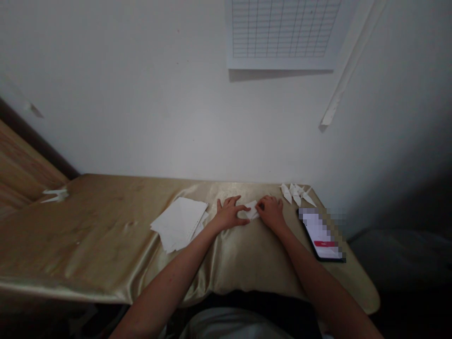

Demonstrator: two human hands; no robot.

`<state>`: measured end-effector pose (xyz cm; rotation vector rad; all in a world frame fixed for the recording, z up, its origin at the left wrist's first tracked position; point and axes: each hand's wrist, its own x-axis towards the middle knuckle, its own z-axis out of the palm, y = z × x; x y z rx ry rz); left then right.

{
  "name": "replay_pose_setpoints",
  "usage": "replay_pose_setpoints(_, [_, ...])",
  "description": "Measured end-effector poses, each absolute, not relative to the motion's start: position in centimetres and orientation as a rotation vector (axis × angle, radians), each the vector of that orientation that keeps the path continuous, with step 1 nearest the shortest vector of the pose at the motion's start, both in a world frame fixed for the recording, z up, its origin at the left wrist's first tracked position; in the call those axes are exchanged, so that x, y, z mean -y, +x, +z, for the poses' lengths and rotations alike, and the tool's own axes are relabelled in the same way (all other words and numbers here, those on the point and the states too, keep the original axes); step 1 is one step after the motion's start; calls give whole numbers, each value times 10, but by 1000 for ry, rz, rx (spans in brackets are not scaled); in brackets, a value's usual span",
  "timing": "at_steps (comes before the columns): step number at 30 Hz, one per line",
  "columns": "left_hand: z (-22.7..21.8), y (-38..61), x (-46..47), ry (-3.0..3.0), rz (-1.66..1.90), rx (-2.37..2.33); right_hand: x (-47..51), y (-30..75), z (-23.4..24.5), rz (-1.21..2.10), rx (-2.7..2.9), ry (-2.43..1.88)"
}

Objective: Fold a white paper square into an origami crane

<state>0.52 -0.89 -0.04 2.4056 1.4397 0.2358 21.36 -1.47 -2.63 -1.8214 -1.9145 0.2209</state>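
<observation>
1. A small folded paper [252, 210] is laid flat right of the surface's [106, 235] middle, nearer the far edge than the near one; a firm backing is presumably given to its creases there.
2. At its left side, the paper is touched by the left hand [229, 215], whose fingers are spread, with thumb and forefinger set apart, probably so that the piece is steadied without being covered.
3. Its right side is met by the bent fingertips of the right hand [270, 212]; whether the paper is pinched or only pressed cannot be told.
4. Loose white sheets [180, 221] are heaped left of the left hand, between the far and near edges, seemingly kept within reach.
5. Pointed folded figures [296, 194] are grouped at the far right corner, perhaps so that they are not crushed.
6. A lit phone [323, 238] is laid along the right edge, likely for easy viewing.
7. A white pointed object [55, 194] is left near the far left corner; its exact form cannot be made out.
</observation>
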Motion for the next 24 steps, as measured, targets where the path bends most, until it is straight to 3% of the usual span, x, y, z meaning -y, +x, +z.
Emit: replay_pose_setpoints(24, [-10,19,9,2387,325,-1533,12,214,-27,198,1929,-1844])
